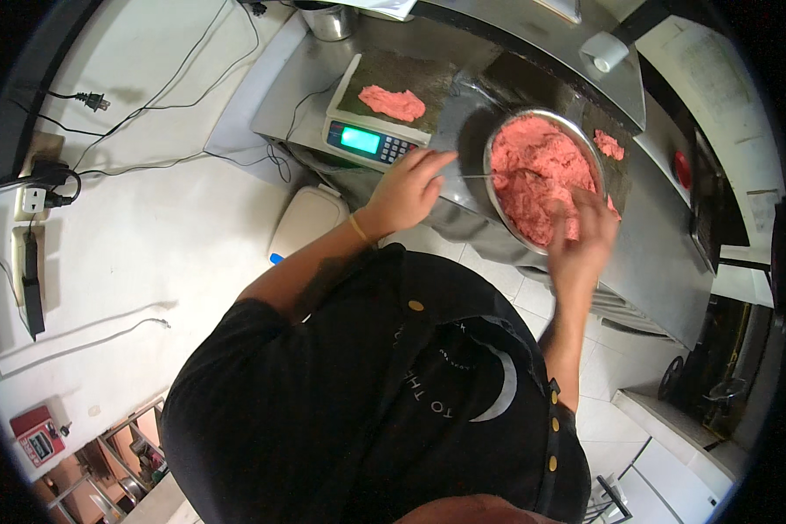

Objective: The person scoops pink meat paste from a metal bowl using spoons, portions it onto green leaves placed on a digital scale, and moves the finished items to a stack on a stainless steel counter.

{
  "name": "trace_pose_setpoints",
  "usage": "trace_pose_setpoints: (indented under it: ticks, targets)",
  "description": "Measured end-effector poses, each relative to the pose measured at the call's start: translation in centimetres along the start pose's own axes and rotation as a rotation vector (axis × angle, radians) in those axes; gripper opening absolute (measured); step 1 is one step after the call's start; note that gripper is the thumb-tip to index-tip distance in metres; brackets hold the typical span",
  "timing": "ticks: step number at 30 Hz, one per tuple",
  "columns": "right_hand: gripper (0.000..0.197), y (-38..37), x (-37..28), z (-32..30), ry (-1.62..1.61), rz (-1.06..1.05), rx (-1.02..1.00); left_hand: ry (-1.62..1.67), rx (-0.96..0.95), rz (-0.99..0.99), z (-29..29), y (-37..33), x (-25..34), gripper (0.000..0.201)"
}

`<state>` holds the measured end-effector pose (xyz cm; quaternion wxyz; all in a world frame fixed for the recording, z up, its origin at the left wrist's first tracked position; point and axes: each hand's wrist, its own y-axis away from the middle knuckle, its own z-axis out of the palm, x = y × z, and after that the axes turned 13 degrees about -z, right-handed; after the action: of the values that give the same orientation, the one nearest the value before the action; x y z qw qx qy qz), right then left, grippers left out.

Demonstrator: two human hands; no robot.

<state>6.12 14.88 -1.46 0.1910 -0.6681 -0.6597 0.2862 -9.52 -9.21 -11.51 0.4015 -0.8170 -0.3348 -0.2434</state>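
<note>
A round metal bowl (492,193) heaped with pink ground meat (540,148) stands on the counter at the right. A spoon with a thin metal handle (472,176) reaches over the bowl's left rim, its head in the meat. My left hand (408,189) is by the handle's outer end, thumb and forefinger apart; whether it touches the handle cannot be told. My right hand (582,236) is over the bowl's near right side, fingers down at the meat and smeared by motion. Left of the bowl, a flattened pink meat portion (393,103) lies on a dark sheet (380,72) atop a digital scale (371,142).
Right of the bowl, a small meat lump (609,145) lies on another dark surface. A metal pot (327,21) stands at the back left. A lidded beige bin (304,225) is below the counter's front edge. Cables (148,108) run along the left wall.
</note>
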Motion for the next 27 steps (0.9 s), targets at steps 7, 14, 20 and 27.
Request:
trace_pose_setpoints:
  ticks: [7,14,20,27]
  targets:
    - [0.038,-8.0,-15.2,17.6,-0.214,-0.571,-0.275,0.972,-0.024,-1.149,-4.8,7.6,-13.5,0.028]
    - [0.028,-11.6,-18.0,28.4,0.142,-0.643,-0.406,1.237,-0.041,-1.249,-8.6,5.3,-18.8,0.041]
    - [0.027,-11.6,-19.8,28.5,0.064,-0.553,-0.359,1.543,-0.212,-1.183,-8.0,4.5,-22.9,0.064]
    - [0.027,-10.0,-23.2,26.8,-0.349,-0.417,-0.257,2.110,-0.369,-0.895,-8.8,3.8,-22.5,0.084]
